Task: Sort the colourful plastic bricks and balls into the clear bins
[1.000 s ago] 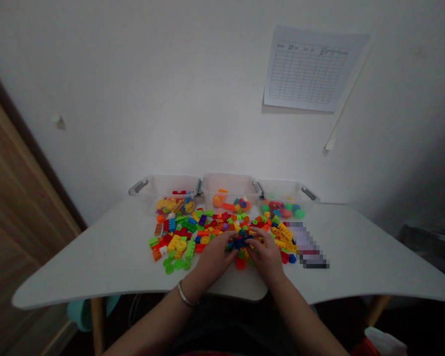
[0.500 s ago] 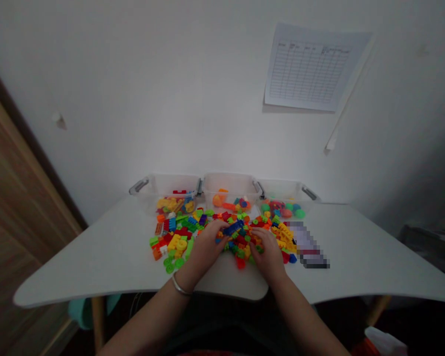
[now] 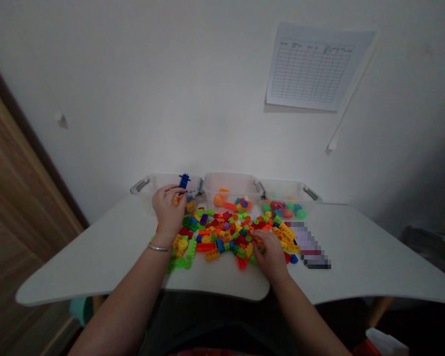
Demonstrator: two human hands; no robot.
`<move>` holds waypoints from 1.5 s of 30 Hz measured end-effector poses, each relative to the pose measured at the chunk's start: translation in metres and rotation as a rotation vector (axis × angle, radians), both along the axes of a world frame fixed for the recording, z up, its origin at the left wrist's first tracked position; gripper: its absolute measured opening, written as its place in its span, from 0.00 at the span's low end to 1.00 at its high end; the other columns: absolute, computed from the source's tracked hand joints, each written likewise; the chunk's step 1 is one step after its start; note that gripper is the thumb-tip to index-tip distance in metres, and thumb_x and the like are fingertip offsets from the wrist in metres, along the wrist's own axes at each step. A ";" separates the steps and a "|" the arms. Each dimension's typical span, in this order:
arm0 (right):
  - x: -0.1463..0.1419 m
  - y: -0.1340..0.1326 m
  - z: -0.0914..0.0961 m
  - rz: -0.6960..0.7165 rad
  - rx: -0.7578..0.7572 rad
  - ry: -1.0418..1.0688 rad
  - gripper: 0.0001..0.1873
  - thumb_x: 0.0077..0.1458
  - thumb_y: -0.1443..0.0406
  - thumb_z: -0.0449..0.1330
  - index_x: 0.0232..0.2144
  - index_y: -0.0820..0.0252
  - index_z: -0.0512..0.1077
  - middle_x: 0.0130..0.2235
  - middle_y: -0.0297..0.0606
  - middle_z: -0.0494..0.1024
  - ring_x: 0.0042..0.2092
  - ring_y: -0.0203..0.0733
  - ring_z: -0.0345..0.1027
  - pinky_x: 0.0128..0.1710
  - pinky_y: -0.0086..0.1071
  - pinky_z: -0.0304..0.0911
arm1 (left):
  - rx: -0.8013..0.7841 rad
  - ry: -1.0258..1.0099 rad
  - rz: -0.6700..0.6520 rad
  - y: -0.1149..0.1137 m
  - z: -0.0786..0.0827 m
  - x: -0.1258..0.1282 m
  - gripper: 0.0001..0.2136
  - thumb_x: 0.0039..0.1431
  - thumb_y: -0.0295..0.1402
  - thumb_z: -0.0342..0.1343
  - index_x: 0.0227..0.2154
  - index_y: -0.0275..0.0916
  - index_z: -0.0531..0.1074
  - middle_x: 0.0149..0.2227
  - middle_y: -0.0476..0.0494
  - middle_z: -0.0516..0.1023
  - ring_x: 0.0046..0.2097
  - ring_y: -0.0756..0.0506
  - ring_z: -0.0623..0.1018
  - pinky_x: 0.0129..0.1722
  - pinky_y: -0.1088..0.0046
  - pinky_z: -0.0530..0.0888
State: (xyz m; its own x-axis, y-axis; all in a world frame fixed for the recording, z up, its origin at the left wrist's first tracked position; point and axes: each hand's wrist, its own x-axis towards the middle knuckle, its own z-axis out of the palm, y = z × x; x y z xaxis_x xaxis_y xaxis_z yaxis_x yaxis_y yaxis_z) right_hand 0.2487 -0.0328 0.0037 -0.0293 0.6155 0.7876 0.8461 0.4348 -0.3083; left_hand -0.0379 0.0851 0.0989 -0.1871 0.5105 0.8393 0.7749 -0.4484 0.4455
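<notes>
My left hand [image 3: 166, 208] is raised over the left clear plastic bin [image 3: 163, 186], shut on a dark blue toy brick assembly [image 3: 184, 181] that sticks up above my fingers. A thin bangle [image 3: 158, 247] circles that wrist. My right hand [image 3: 271, 253] rests at the right side of a large heap of multicoloured plastic building bricks [image 3: 222, 236]. Its fingers curl into the heap, and I cannot tell whether they hold a brick.
Two more clear bins [image 3: 228, 184] [image 3: 284, 192] with latched grey handles hold sorted-looking pieces along the back of the white table [image 3: 96, 262]. A pixelated flat object [image 3: 308, 244] lies right of the heap. A ruled paper sheet [image 3: 313, 66] hangs on the wall.
My left hand has lifted the blue brick assembly from the heap and moved back and left to the left bin. My right hand has stayed at the heap's right side.
</notes>
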 end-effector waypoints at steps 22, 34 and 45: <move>0.001 0.002 -0.004 0.044 -0.051 0.028 0.15 0.54 0.70 0.52 0.44 0.57 0.70 0.45 0.43 0.77 0.48 0.47 0.71 0.49 0.45 0.68 | -0.523 0.471 0.140 0.039 0.006 0.008 0.20 0.59 0.41 0.43 0.44 0.40 0.76 0.40 0.35 0.81 0.45 0.36 0.77 0.56 0.50 0.59; 0.001 0.001 -0.006 0.074 -0.094 0.054 0.18 0.52 0.71 0.53 0.45 0.57 0.70 0.46 0.43 0.76 0.49 0.47 0.70 0.50 0.45 0.68 | -0.503 0.471 0.086 0.037 -0.002 0.004 0.32 0.56 0.45 0.50 0.61 0.33 0.60 0.55 0.30 0.72 0.58 0.33 0.69 0.62 0.47 0.52; 0.000 0.000 -0.005 0.086 -0.128 0.074 0.17 0.53 0.71 0.53 0.44 0.56 0.71 0.46 0.43 0.77 0.49 0.47 0.70 0.50 0.45 0.67 | -0.381 0.654 -0.082 -0.047 0.017 0.030 0.16 0.62 0.37 0.46 0.45 0.40 0.75 0.46 0.39 0.78 0.49 0.40 0.75 0.52 0.59 0.68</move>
